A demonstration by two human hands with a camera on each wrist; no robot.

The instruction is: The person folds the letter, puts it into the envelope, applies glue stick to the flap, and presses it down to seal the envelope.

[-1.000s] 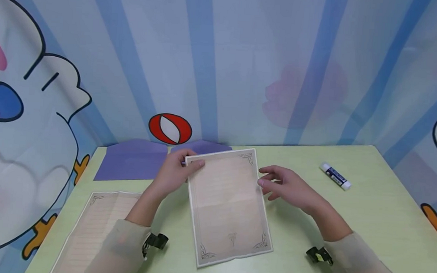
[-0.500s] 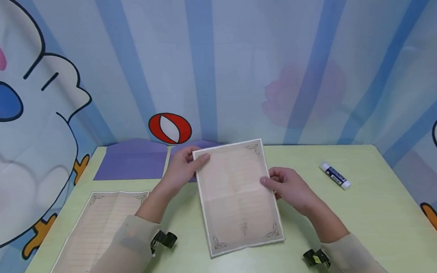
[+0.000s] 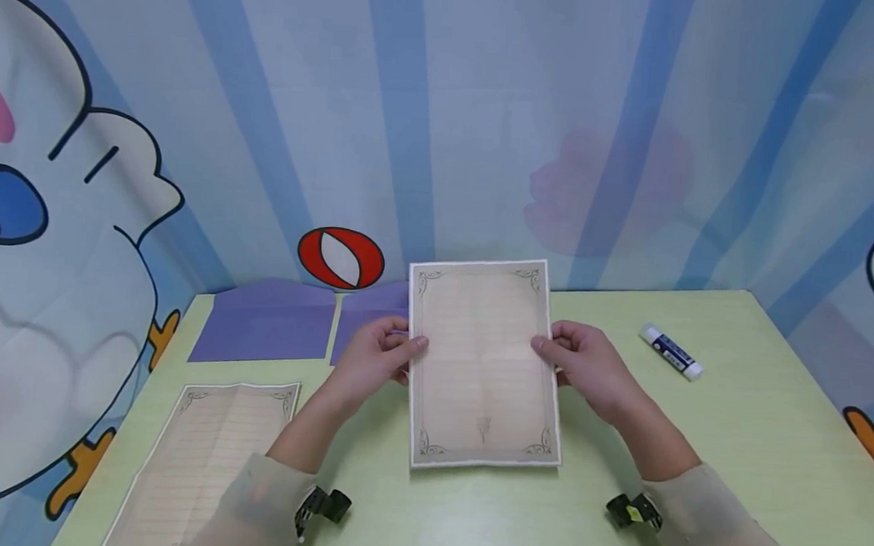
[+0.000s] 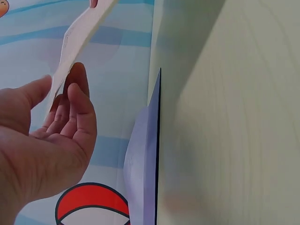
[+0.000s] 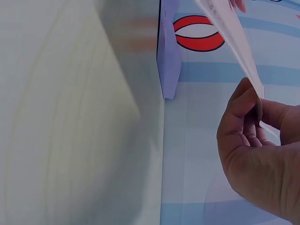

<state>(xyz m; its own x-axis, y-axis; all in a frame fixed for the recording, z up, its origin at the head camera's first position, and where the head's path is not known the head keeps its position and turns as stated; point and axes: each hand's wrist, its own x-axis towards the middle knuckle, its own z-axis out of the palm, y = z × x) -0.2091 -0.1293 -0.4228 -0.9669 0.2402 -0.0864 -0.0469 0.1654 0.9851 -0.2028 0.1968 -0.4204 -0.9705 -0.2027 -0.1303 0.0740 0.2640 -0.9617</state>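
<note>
A beige sheet of letter paper (image 3: 480, 359) with a white border and ornate corners is held up above the table, nearly upright in the head view. My left hand (image 3: 377, 357) pinches its left edge, thumb on the front and fingers behind. On the opposite edge, my right hand (image 3: 589, 366) pinches it the same way. The left wrist view shows the paper (image 4: 77, 40) edge-on between thumb and fingers of the left hand (image 4: 56, 126). In the right wrist view the right hand (image 5: 258, 140) grips the paper's edge (image 5: 239, 42).
Another lined letter sheet (image 3: 208, 459) lies on the table (image 3: 756, 460) at the left. Two purple envelopes stand at the back, the left envelope (image 3: 268, 329) in full and the right envelope (image 3: 370, 315) partly covered. A glue stick (image 3: 670, 352) lies at the right.
My right hand has closed onto the sheet's right edge. Both hands have since turned the paper from tilted to nearly straight and shifted it slightly right and up.
</note>
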